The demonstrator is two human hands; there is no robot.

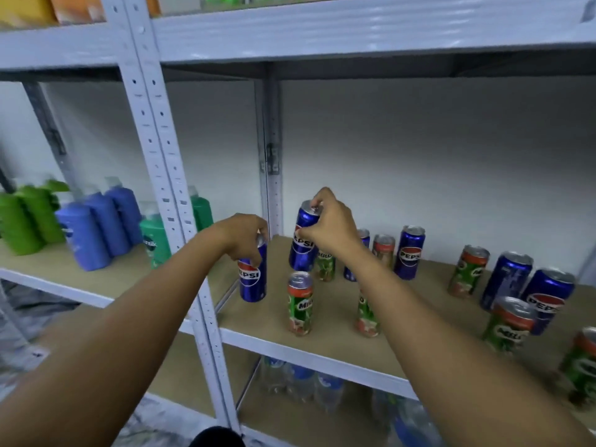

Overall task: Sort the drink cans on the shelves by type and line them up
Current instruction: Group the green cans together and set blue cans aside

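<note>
Blue Pepsi cans and green Milo cans stand mixed on the tan shelf board [419,321]. My left hand [240,235] grips the top of a blue Pepsi can [253,279] at the shelf's left end, near the post. My right hand [329,225] holds a second Pepsi can [301,243] by its top, tilted and lifted above the board. A Milo can [300,304] stands just in front of it, another Milo can [366,314] is partly behind my right forearm. More Pepsi cans [409,253] and Milo cans [467,272] stand to the right.
A white perforated upright post [167,175] divides the shelving. The left bay holds blue bottles [93,230] and green bottles [25,224]. A white shelf [354,30] runs overhead. Plastic water bottles [300,379] lie on the shelf below.
</note>
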